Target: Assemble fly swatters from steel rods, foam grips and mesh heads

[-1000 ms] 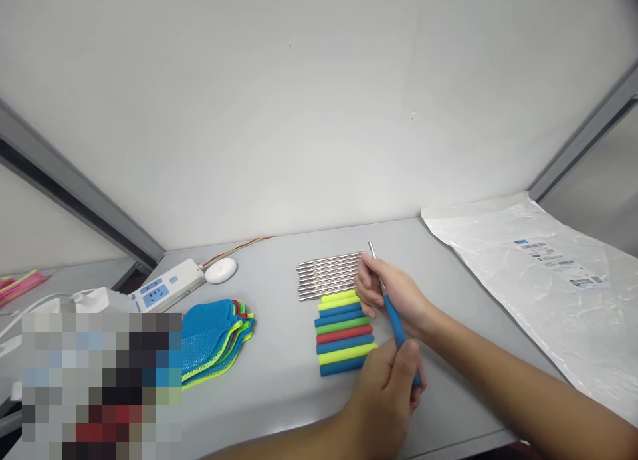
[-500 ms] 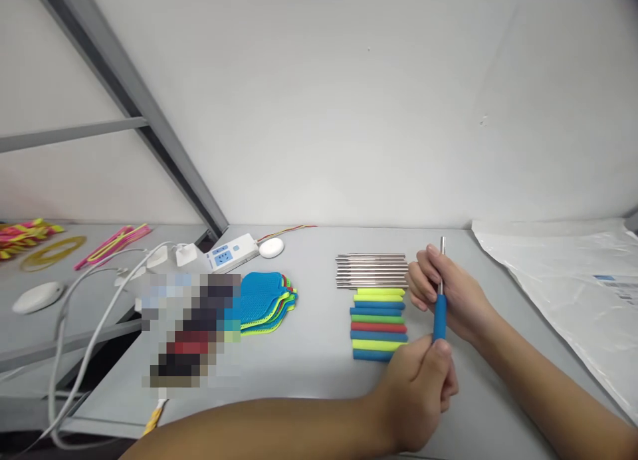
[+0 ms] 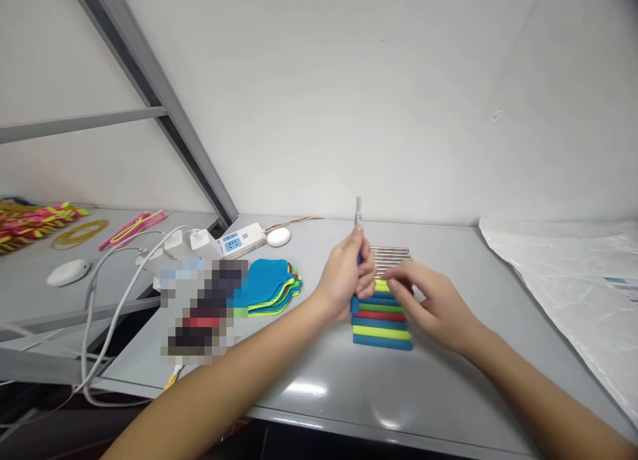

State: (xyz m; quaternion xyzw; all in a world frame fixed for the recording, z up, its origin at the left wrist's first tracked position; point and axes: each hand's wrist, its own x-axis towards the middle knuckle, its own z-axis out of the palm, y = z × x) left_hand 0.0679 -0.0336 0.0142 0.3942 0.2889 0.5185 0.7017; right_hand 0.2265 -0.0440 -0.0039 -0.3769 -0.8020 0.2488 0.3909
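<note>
My left hand (image 3: 346, 277) is closed around a thin metal rod with a blue foam grip (image 3: 357, 234), held upright above the grey table (image 3: 448, 387). Its blue end shows just below my fist. My right hand (image 3: 431, 304) rests over a row of coloured foam grips (image 3: 381, 324) in blue, yellow, green and red, fingers pressed on a yellow one at the far end. A bundle of bare metal rods (image 3: 391, 252) lies just behind the grips, partly hidden by my right hand.
A stack of blue and green mesh swatter heads (image 3: 269, 284) lies left of the grips. A white power strip (image 3: 239, 239), white round pucks (image 3: 278, 236) and cables sit at the far left. A clear plastic bag (image 3: 573, 287) covers the right side. Pink and yellow pieces (image 3: 34, 217) lie on the neighbouring table.
My left hand carried the rod with the blue grip up and leftward, alone. My right hand let go of it and dropped onto the row of foam grips.
</note>
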